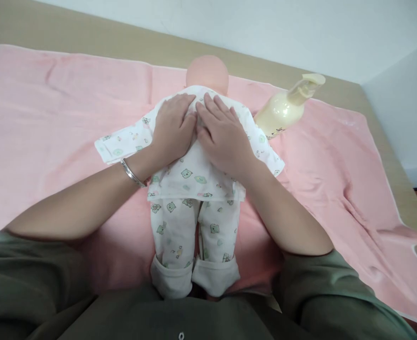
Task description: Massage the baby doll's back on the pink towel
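Note:
A baby doll (207, 72) lies on the pink blanket, its bald head at the far end and its legs toward me. It wears a white printed shirt (194, 182) and matching trousers (217, 231) with turned-up cuffs. My left hand (174, 125) rests flat on the upper left of the shirt, a silver bangle (132, 173) round its wrist. Flat on the upper right of the shirt lies my right hand (224, 130). The two hands are side by side, thumbs close together, with nothing held in either. Whether the doll's face is down is not plain from here.
A pump bottle (281, 111) of pale yellow liquid leans or lies right of the doll, touching or close behind its sleeve. The pink blanket (70, 108) covers most of the wooden table (98, 30). White walls (286, 33) rise behind and at the right.

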Action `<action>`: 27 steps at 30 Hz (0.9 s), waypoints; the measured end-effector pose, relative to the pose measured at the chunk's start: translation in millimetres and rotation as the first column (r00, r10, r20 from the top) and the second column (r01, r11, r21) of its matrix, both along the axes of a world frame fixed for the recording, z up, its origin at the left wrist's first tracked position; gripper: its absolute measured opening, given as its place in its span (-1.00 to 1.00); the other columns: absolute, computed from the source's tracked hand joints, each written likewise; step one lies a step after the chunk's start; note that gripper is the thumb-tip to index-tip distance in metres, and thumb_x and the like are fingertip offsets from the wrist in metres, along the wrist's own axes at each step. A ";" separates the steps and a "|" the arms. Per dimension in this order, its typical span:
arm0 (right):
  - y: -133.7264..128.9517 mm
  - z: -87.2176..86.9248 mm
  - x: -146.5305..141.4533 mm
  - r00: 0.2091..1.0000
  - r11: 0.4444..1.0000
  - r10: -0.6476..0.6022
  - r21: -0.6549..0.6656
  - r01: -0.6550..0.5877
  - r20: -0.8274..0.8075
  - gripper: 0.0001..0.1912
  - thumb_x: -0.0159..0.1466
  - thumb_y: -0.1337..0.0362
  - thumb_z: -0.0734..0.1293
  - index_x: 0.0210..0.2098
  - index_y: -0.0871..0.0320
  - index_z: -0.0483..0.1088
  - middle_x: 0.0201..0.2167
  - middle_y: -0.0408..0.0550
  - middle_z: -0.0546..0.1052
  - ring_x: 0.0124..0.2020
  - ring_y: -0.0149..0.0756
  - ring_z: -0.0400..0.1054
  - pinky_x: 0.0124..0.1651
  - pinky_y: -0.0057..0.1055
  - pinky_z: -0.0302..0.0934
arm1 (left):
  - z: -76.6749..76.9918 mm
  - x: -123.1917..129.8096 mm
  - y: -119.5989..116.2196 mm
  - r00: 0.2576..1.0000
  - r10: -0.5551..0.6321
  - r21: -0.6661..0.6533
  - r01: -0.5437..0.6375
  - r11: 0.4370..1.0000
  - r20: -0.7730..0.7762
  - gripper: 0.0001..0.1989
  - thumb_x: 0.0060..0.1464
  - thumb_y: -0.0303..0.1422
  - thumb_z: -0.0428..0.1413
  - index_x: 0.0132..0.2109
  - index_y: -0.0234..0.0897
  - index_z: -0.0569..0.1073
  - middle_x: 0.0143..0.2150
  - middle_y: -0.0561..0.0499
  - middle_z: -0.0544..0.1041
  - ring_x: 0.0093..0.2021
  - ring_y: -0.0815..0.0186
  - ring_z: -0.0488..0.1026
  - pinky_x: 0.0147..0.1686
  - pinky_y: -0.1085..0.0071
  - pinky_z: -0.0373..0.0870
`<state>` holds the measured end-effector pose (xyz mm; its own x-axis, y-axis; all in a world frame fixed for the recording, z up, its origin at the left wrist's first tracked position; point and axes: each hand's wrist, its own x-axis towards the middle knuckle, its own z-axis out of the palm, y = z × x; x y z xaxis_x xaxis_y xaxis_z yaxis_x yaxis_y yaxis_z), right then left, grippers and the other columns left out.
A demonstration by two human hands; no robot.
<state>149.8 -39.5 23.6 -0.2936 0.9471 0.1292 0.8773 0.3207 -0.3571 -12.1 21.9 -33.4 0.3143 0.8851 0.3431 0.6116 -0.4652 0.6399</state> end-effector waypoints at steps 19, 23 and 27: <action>18.6 -11.2 8.6 0.989 0.991 -0.110 0.068 0.117 -0.098 -0.43 0.49 0.19 0.20 0.45 0.12 0.26 0.55 -0.03 0.18 0.59 -0.09 0.03 0.67 0.10 -0.15 | 9.2 3.3 -8.7 0.997 0.050 -0.074 -0.045 0.996 0.066 -0.28 0.25 0.20 -0.23 0.40 0.07 0.33 0.41 0.26 0.40 0.47 -0.01 0.21 0.54 -0.13 -0.01; 18.3 -11.2 8.2 0.986 0.990 -0.122 0.053 0.128 -0.110 -0.44 0.48 0.21 0.22 0.44 0.07 0.27 0.56 -0.06 0.18 0.59 -0.12 0.02 0.68 0.06 -0.17 | 11.4 4.3 -10.7 0.988 0.052 -0.070 -0.042 0.997 0.147 -0.37 0.23 0.16 -0.12 0.32 0.12 0.41 0.35 0.28 0.46 0.43 -0.01 0.25 0.54 -0.13 0.02; 18.5 -11.3 8.7 0.987 0.992 -0.106 0.053 0.113 -0.119 -0.43 0.50 0.19 0.18 0.46 0.14 0.25 0.56 0.00 0.16 0.60 -0.10 0.02 0.67 0.08 -0.19 | 11.7 5.8 -11.2 0.990 0.076 -0.076 -0.068 0.995 0.116 -0.36 0.23 0.15 -0.15 0.31 0.09 0.41 0.36 0.26 0.46 0.43 0.00 0.25 0.53 -0.09 0.04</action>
<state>158.5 -21.0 12.3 -0.1684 0.9623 0.2134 0.8621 0.2488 -0.4414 -6.3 10.8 -21.6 0.2096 0.9277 0.3091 0.5593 -0.3730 0.7403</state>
